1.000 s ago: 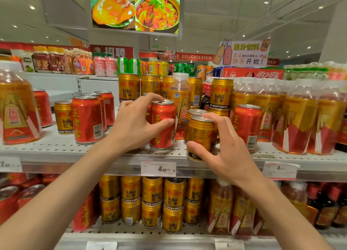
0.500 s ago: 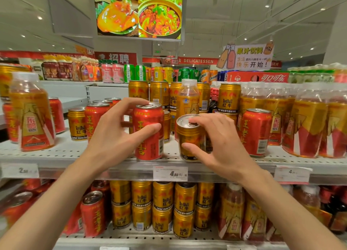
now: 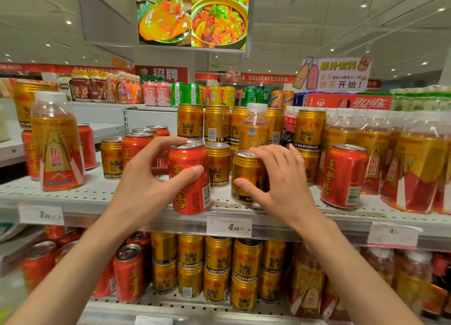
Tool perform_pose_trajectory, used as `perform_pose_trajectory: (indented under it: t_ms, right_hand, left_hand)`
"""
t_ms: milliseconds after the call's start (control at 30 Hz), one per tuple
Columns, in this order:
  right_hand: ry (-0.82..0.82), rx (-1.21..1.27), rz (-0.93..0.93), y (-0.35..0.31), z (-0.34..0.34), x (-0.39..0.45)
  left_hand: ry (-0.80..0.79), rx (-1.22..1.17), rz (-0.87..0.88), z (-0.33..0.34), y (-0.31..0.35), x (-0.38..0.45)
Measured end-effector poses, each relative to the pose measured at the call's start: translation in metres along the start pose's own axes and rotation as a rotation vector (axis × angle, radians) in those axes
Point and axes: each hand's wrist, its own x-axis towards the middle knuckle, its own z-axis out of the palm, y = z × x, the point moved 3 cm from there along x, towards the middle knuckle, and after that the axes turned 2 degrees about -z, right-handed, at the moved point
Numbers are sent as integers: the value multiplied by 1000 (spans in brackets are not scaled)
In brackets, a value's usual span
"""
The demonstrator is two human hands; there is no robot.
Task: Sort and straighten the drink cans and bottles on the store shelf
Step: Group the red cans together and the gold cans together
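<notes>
My left hand point(image 3: 146, 178) grips a red can point(image 3: 189, 178) at the front edge of the white perforated shelf point(image 3: 97, 195); the can leans slightly over the edge. My right hand point(image 3: 280, 183) wraps a gold Red Bull can point(image 3: 246, 176) that stands upright on the shelf just right of the red can. More gold cans point(image 3: 217, 163) stand behind them, with a stacked row point(image 3: 190, 122) further back and a clear-capped bottle point(image 3: 255, 127) among them.
A bottle point(image 3: 57, 141) and red cans point(image 3: 86, 144) stand at the left. At the right are a red can point(image 3: 344, 176) and several bottles point(image 3: 419, 163). Price tags point(image 3: 229, 226) hang on the shelf lip. The lower shelf holds stacked gold cans point(image 3: 217, 266) and red cans point(image 3: 129, 273).
My left hand has drawn the red can forward to the shelf edge. My right hand has set the tilted gold can upright on the shelf.
</notes>
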Motion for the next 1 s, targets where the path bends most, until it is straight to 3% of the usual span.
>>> perform_pose_trajectory:
  t_ms: [333, 567, 767, 1000]
  right_hand:
    - [190, 316, 156, -41, -36, -24]
    - [33, 605, 457, -112, 7, -50]
    - [109, 511, 553, -172, 41, -44]
    - [32, 349, 512, -235, 68, -16]
  left_hand:
    - [52, -87, -45, -40, -15, -13]
    - [32, -130, -23, -101, -49, -23]
    - [15, -143, -29, -172, -92, -24]
    - [-12, -121, -26, -231, -134, -14]
